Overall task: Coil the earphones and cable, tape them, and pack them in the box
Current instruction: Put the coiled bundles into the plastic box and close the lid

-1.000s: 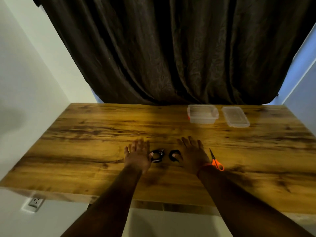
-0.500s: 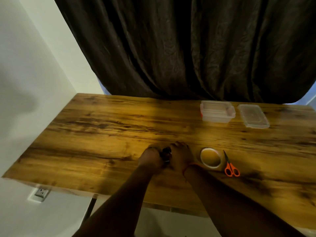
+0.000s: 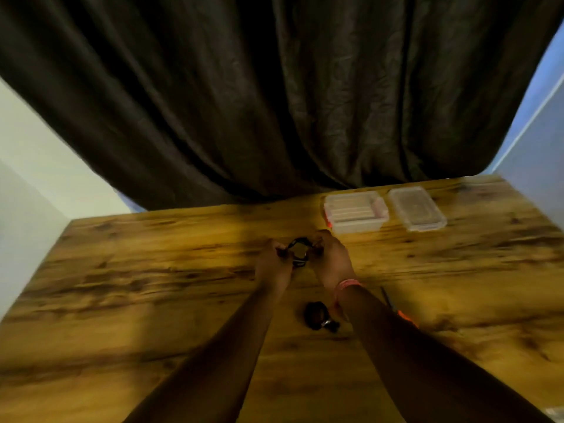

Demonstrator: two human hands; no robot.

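Earphones or cable, I cannot tell which: one small black coiled bundle (image 3: 319,316) lies nearest on the wood-grain bench (image 3: 152,300), between the two forearms, with a shiny metal end showing at its right side. Just right of the right forearm, the orange handle of a pair of scissors (image 3: 404,317) peeps out, with the dark blade running away from the person.

Farther out, a second black coiled loop (image 3: 299,251) is held between both hands, seemingly just above the bench. The left hand (image 3: 273,265) pinches its left edge and the right hand (image 3: 331,259), with an orange band at the wrist, grips its right edge, fingers curled round the strands. The loop stands roughly upright with its open centre facing the camera, so its widest span runs left to right between the hands.

Such thin cord should be light, soft and springy; a coil probably loosens if let go, so holding it at two opposite points across all the turns seems the safest grip until tape binds it. Blur hides whether any tape is on it yet.

Beyond, near the far edge, a clear plastic rectangular box (image 3: 355,212) sits open, and its clear flat lid (image 3: 416,209) lies just beside it on the right. Behind them hangs a dark brown curtain (image 3: 274,87).
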